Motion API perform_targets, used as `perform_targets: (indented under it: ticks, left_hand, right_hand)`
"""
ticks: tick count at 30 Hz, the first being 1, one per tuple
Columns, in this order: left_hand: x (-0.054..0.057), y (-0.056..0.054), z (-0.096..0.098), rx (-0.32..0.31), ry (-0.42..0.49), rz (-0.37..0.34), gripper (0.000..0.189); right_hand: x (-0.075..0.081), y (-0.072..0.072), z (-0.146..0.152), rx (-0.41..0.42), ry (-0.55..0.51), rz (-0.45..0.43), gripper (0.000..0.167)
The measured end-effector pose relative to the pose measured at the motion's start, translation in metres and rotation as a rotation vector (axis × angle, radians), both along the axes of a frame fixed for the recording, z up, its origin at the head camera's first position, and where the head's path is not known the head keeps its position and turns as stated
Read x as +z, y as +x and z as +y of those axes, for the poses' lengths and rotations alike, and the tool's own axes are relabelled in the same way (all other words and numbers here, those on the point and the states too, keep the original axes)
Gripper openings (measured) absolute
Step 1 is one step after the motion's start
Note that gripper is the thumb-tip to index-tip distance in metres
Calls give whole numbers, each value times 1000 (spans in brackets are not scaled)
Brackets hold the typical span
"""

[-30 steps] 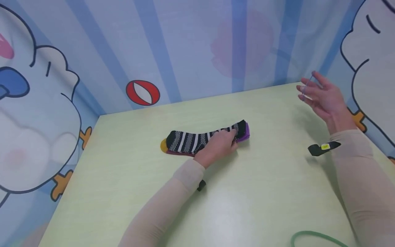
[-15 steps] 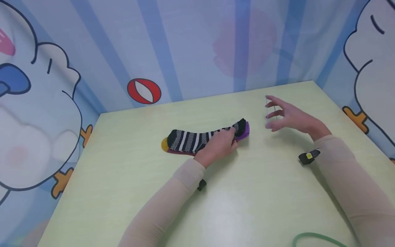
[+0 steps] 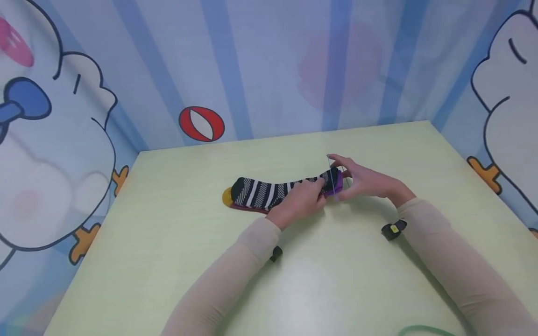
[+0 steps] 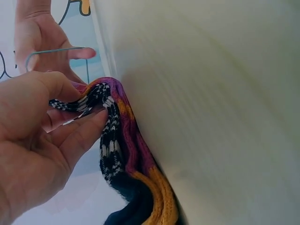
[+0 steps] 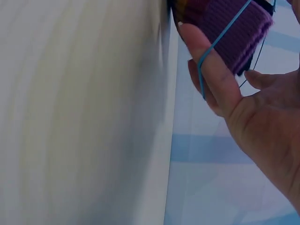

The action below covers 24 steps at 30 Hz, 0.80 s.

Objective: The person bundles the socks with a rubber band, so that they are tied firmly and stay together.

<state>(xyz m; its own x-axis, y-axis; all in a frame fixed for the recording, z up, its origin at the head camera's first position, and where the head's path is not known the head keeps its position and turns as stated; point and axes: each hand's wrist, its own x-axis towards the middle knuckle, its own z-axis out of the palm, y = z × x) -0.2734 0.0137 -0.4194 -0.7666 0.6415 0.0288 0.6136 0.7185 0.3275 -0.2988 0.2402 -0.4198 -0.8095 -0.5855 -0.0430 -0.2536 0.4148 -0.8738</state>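
A pile of socks lies on the table, a black-and-white striped sock (image 3: 257, 193) on top and a purple, maroon and mustard sock (image 5: 232, 33) underneath. My left hand (image 3: 299, 201) pinches the pile near the cuffs, and the left wrist view shows the fabric bunched between thumb and fingers. Around the spread fingers of my right hand (image 3: 370, 181) a thin blue rubber band (image 5: 226, 30) is stretched. That hand is at the cuff end, where the band crosses in front of the purple cuff (image 3: 339, 183). In the left wrist view, the band (image 4: 55, 50) spans behind the folded socks.
The pale table (image 3: 176, 270) meets a cartoon-printed backdrop (image 3: 273, 70) at its back and sides. Part of a green loop (image 3: 424, 329) shows at the front edge. A small black wrist device (image 3: 393, 229) hangs under the right sleeve.
My right hand has come in from the far right to the sock cuffs, carrying the stretched rubber band. My left hand has kept its grip on the socks.
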Motion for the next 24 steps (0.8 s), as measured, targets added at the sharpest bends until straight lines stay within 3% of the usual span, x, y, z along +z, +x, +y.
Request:
perform_targets:
  ticks: [8, 13, 18, 24]
  left_hand:
    - [-5, -6, -6, 0, 42, -15, 20]
    - [-8, -12, -12, -21, 139, -61, 21]
    - [-11, -19, -23, -28, 260, -226, 13]
    - [-8, -22, -33, 59, 426, -479, 17]
  right_hand:
    - [0, -6, -23, 31, 7, 16, 108]
    - [6, -6, -31, 45, 29, 50, 106]
    - [10, -4, -37, 56, 74, 61, 106]
    - [9, -4, -41, 61, 160, 106, 108]
